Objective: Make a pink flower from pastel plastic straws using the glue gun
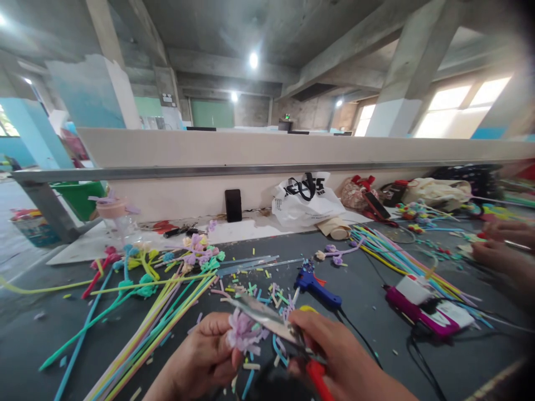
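A: What is the left hand [199, 356] gripping?
B: It is pinching a lilac paper flower [242, 333], low over the grey table [368, 289].
A: And the right hand [334, 353]?
B: It is clasping red-handled scissors [276, 326], blades lying against the flower. A blue glue gun [315, 285] is lying just beyond.

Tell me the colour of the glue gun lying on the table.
Blue; the glue gun shows clearly in the head view, beyond the hands.

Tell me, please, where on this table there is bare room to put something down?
Barest is the dark table between the glue gun and the pink box, and the near-left corner left of the straws. It is crowded around the flowers, the scraps by the scissors, and the right side near the other person's hands.
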